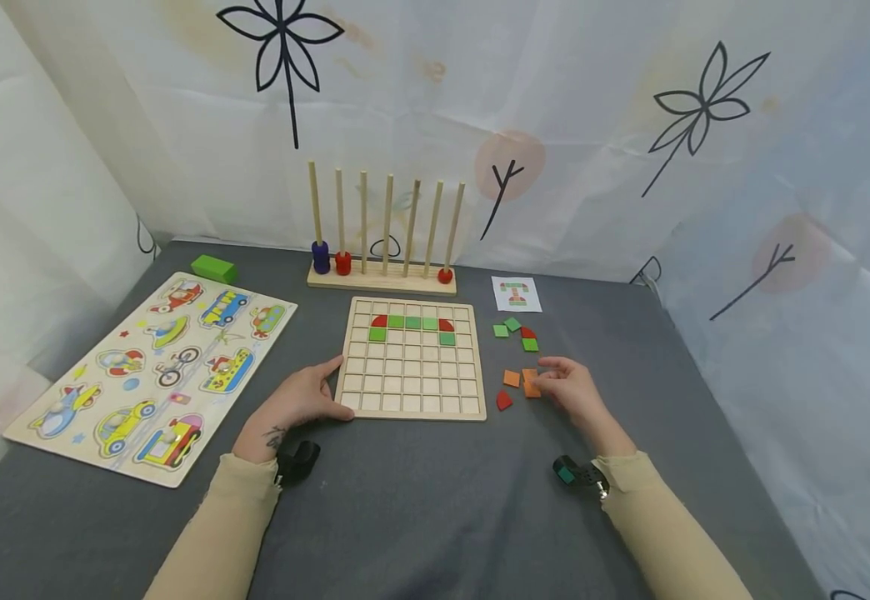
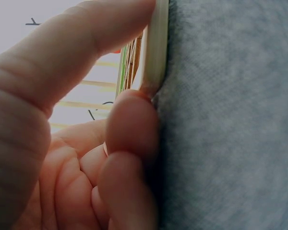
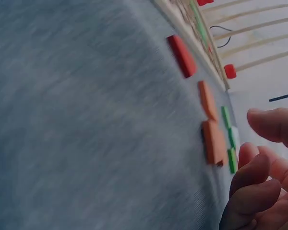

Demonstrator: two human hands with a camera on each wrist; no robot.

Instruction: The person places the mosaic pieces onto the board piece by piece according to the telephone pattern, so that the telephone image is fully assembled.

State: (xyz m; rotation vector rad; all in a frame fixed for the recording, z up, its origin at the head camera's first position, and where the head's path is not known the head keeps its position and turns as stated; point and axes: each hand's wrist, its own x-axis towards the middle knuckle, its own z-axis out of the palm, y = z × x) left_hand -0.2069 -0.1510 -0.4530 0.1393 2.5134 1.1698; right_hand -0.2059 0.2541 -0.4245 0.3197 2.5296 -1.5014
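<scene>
A square wooden grid board lies on the grey cloth. Green square tiles and two red rounded tiles sit in its upper cells. At its lower left corner, my left hand holds the board, one digit on the left side and the thumb by the front edge. The left wrist view shows the fingertips against the board's edge. My right hand is beside the orange tiles, right of the board. Thumb and fingers are apart in the right wrist view, with no tile visible between them.
Loose green tiles and red tiles lie right of the board, below a pattern card. Behind stands a wooden peg rack with beads. At left lie a vehicle puzzle and a green block.
</scene>
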